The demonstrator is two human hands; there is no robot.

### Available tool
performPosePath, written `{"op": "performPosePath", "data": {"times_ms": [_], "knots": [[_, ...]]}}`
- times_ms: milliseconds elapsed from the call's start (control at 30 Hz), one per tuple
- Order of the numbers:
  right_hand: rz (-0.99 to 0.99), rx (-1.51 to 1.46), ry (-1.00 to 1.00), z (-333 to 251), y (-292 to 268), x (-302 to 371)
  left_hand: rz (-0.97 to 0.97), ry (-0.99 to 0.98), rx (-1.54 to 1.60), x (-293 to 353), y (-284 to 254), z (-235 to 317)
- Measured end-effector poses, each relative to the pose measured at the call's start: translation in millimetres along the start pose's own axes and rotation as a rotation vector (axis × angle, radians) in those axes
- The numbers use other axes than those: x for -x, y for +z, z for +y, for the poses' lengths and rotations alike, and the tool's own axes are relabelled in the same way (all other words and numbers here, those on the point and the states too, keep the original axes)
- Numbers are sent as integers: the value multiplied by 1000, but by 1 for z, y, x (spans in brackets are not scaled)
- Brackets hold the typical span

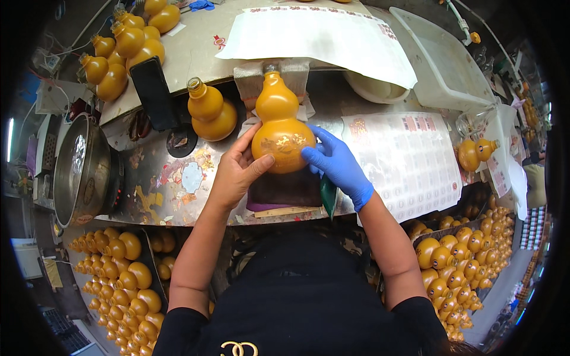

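A glossy yellow-brown gourd-shaped bottle [278,107] with a clear glass neck lies tilted in front of me, its neck pointing away. Gold decoration marks its wide lower bulb. My bare left hand [238,169] grips the bulb's left side, thumb on the front. On the other side, my right hand [339,165] in a blue glove presses its thumb and fingers to the bulb. A flat green piece [328,194] shows below the glove; whether that hand holds it, I cannot tell. Cloth [246,74] lies under the bottle's upper part. Another gourd-shaped bottle [212,113] stands to the left.
Printed sticker sheets [404,166] lie at right, with another white sheet [320,32] behind. At left are a metal pan [83,169] of liquid and a black phone [153,92]. A plastic tub [442,59] sits back right. Many gourd bottles fill crates [155,261] below the bench.
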State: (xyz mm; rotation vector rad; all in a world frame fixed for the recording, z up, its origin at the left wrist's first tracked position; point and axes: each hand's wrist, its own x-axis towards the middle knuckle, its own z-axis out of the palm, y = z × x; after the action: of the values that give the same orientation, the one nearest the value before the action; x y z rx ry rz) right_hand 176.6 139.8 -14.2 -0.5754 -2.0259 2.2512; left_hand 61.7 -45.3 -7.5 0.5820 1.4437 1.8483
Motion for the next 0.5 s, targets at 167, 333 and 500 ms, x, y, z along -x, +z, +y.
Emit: {"op": "performPosePath", "data": {"times_ms": [167, 333, 500], "knots": [[-1, -20, -5, 2, 0, 0, -10, 22, -6, -2, -1, -1], [22, -19, -19, 1, 0, 1, -25, 35, -17, -3, -1, -5], [49, -60, -87, 11, 1, 1, -102, 18, -103, -2, -9, -7]]}}
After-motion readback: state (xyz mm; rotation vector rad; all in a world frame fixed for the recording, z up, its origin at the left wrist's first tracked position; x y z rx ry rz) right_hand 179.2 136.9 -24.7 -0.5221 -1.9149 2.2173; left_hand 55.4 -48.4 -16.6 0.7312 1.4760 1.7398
